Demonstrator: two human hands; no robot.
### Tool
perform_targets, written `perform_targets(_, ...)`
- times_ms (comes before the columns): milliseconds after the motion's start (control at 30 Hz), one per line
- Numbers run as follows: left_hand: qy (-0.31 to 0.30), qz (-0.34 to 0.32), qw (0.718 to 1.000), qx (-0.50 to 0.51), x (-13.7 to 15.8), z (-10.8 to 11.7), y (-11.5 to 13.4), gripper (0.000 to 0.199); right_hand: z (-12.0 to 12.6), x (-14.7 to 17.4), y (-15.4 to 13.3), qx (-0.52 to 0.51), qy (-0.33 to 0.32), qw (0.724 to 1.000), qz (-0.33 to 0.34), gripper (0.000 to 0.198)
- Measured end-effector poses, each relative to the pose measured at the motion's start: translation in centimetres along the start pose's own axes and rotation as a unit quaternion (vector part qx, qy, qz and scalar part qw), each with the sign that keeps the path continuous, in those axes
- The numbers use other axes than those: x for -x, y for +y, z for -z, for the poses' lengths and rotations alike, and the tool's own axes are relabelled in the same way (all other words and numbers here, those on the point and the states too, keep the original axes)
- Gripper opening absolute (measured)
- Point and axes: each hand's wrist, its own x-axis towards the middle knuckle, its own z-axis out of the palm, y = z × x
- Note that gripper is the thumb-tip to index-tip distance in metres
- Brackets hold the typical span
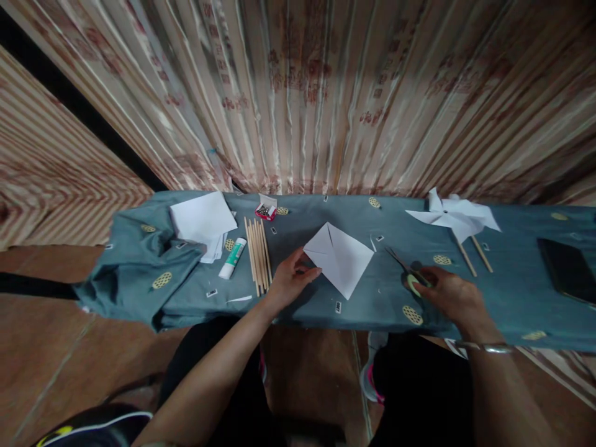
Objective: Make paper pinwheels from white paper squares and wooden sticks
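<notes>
My left hand [292, 274] pinches the left corner of a white paper square [348, 262] between thumb and fingers. The square lies turned like a diamond, with slits running in from its top and left corners. To the right of it, my right hand [454, 297] has its fingers on the scissors [413, 280], which have light green and dark handles. Their blades point up and left toward the paper without touching it. Narrow paper scraps [372, 243] lie between the blades and the square.
On the blue-green cloth [298, 310] lie wooden sticks [259, 254], a glue stick [233, 258], a red box of small metal pieces [266, 210] and stacked white paper [203, 216]. Finished paper pinwheels [454, 214] and a black phone [565, 268] sit at right. A curtain [316, 93] hangs behind.
</notes>
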Motion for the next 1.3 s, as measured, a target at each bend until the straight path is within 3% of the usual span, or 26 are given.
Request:
perform_targets(133,0.065,-0.001,0.997,-0.029,0.3,2.8,0.7,0.052,0.4,0.1,-0.1,0.003,-0.024,1.000,-0.004,0.036)
perform_targets(233,0.135,-0.039,0.985,-0.098,0.7,6.2,1.5,0.049,0.6,0.2,-0.3,0.000,-0.033,0.999,0.001,0.039)
perform_targets(300,0.190,-0.087,0.955,-0.212,1.1,8.9,1.9,0.043,0.6,0.3,-0.5,0.000,-0.020,1.000,0.006,0.040)
perform_targets(400,0.245,-0.088,0.890,-0.374,2.2,12.4,1.7,0.046,0.8,0.7,-1.0,-0.008,0.034,0.999,0.001,0.042)
perform_targets(500,0.240,-0.060,0.841,-0.482,3.5,14.2,0.9,0.049,1.1,1.0,-1.8,-0.033,0.096,0.995,0.000,0.045)
perform_targets(700,0.191,0.014,0.804,-0.563,5.1,14.6,0.3,0.039,1.1,1.0,-3.0,-0.092,0.126,0.987,0.029,0.047)
perform_targets(800,0.210,0.008,0.811,-0.547,5.3,14.7,0.5,0.035,1.3,1.1,-3.6,-0.129,0.128,0.983,0.032,0.045)
perform_targets(933,0.261,0.008,0.878,-0.401,4.8,13.9,0.9,0.039,1.7,2.4,-5.8,-0.215,0.160,0.961,0.065,0.041)
perform_targets(1000,0.272,0.015,0.916,-0.295,4.3,12.6,1.4,0.045,1.5,3.6,-7.7,-0.288,0.136,0.943,0.098,0.036)
perform_targets(1100,0.249,0.015,0.959,-0.134,3.6,9.3,2.2,0.046,0.7,5.3,-10.9,-0.445,0.014,0.886,0.131,0.030)
perform_targets(1200,0.135,0.057,0.989,0.005,3.4,4.8,3.0,0.040,0.0,6.2,-13.6,-0.597,-0.123,0.785,0.111,0.039)
perform_targets(1300,0.004,0.100,0.992,0.078,3.7,1.0,3.5,0.036,0.0,6.2,-14.9,-0.705,-0.218,0.671,0.067,0.050)
